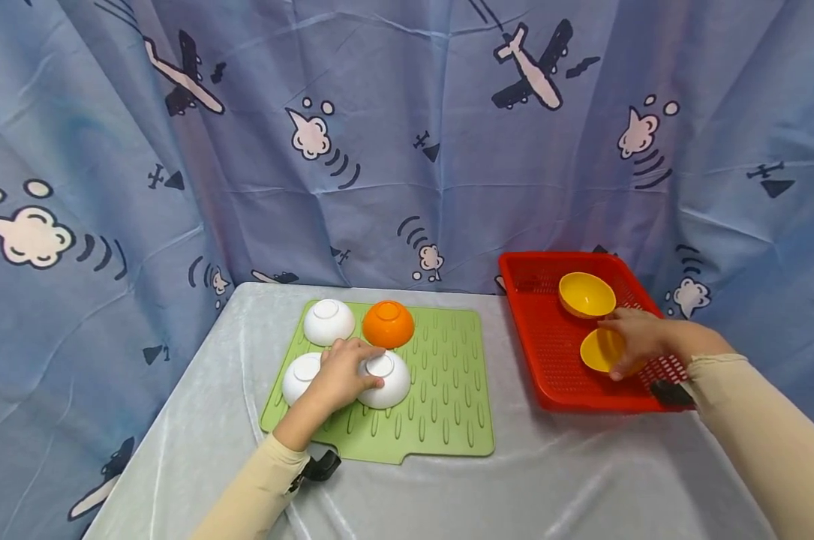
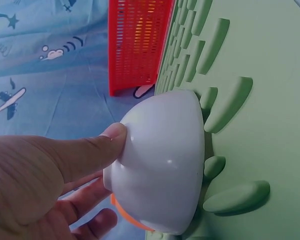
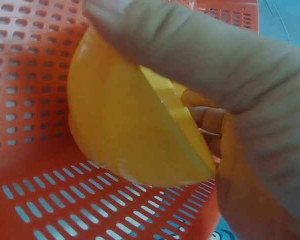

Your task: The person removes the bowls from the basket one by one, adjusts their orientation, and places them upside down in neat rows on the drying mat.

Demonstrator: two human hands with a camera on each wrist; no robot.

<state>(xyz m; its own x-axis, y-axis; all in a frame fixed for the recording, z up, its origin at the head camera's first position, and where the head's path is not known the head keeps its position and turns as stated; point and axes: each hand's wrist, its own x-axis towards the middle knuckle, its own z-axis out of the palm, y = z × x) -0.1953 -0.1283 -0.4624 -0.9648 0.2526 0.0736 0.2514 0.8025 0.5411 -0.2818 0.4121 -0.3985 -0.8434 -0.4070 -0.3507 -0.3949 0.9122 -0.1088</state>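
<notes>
My left hand (image 1: 342, 379) grips an upside-down white bowl (image 1: 394, 386) on the green drying mat (image 1: 447, 390). In the left wrist view the thumb (image 2: 97, 152) presses the bowl's side near its foot, with the fingers around the other side. Inside the red basket (image 1: 523, 337), my right hand (image 1: 639, 337) holds a yellow bowl (image 3: 115, 115) by its rim; the bowl is tilted, and the hand partly hides it in the head view. Another yellow bowl (image 1: 585, 296) lies behind it in the basket, its opening facing up.
Two more white bowls, one at the back left (image 1: 328, 324) and one in front of it (image 1: 301, 377), stand upside down on the mat. An orange bowl (image 1: 388, 325) is upside down beside them. A patterned blue curtain (image 1: 379, 150) hangs behind the grey-covered table (image 1: 197, 420).
</notes>
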